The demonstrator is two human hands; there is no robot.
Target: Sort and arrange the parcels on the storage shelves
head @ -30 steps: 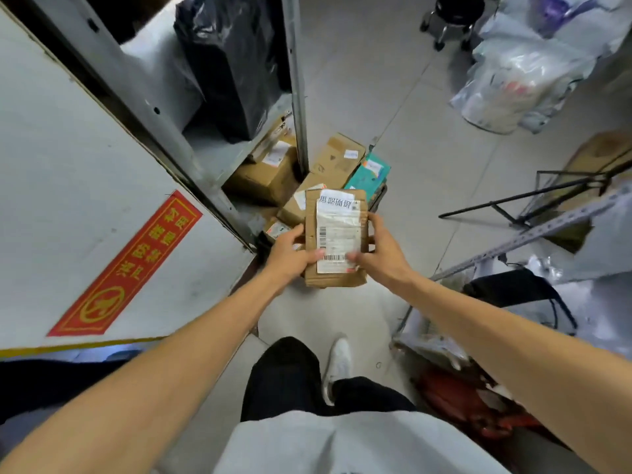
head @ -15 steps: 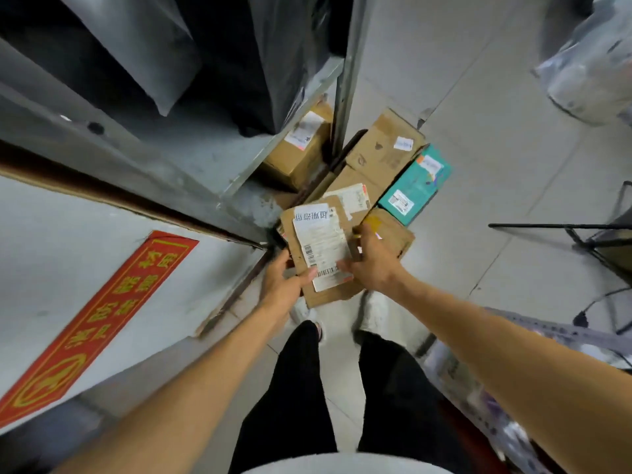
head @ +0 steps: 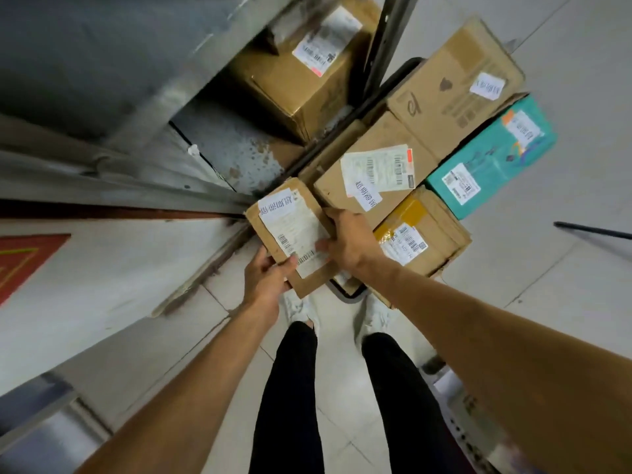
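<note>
A small flat cardboard parcel (head: 287,234) with a white shipping label is held low in front of me, beside the corner of the bottom metal shelf (head: 225,148). My left hand (head: 265,280) grips its near left corner, thumb on the label. My right hand (head: 349,239) grips its right edge, thumb on top. Just beyond it, several parcels lie on the floor: a labelled brown box (head: 372,172), a larger brown carton (head: 451,94), a teal box (head: 492,155) and a brown box with yellow tape (head: 424,230).
A big brown box (head: 304,70) stands on the bottom shelf behind the upright post (head: 386,46). A white panel with a red sticker (head: 24,258) fills the left. My legs and shoes (head: 301,309) stand on grey floor tiles. A black rod (head: 595,230) lies at right.
I have bent down and stepped forward, so the floor parcels and bottom shelf are much closer. Both hands have carried the parcel lower and tilted it towards the shelf corner.
</note>
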